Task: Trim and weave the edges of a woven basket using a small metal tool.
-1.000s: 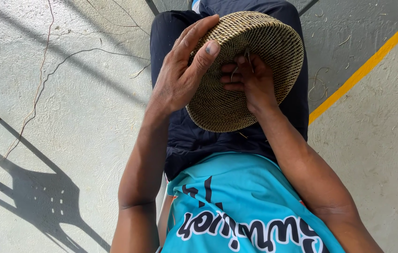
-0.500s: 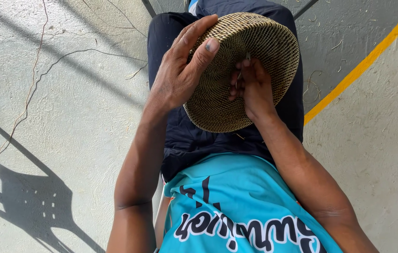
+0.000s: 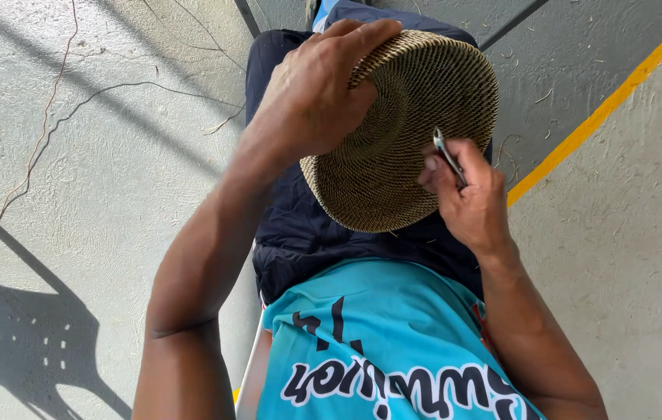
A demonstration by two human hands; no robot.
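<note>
Woven basket: I am seeing a round, tan coiled basket (image 3: pixel 405 148) lying bottom-up on the person's lap, over dark trousers (image 3: pixel 300 233).
Left hand: the left hand (image 3: pixel 311 97) is lying across the upper left of the basket, palm down, fingers spread and curling over the far rim; it is holding the basket in place.
Right hand: the right hand (image 3: pixel 467 194) is sitting at the basket's right side, fingers closed around a thin metal tool (image 3: pixel 447 155).
Tool: I am noting a slim silver shaft sticking up out of the fist, its tip just beside the weave; I cannot tell whether it is touching the fibres.
Contact: the right fingertips are pressing against the basket wall near the lower right.
Clothing: the person is wearing a turquoise shirt (image 3: pixel 377 342) with dark lettering, filling the lower middle of the view.
Floor: pale concrete floor (image 3: pixel 97 179) is running under the legs, cracked on the left, with a yellow painted line (image 3: pixel 603 117) slanting along the right.
Shadow: a chair shadow (image 3: pixel 27 334) is falling on the floor at lower left.
Debris: short bits of straw are lying scattered on the floor near the yellow line.
</note>
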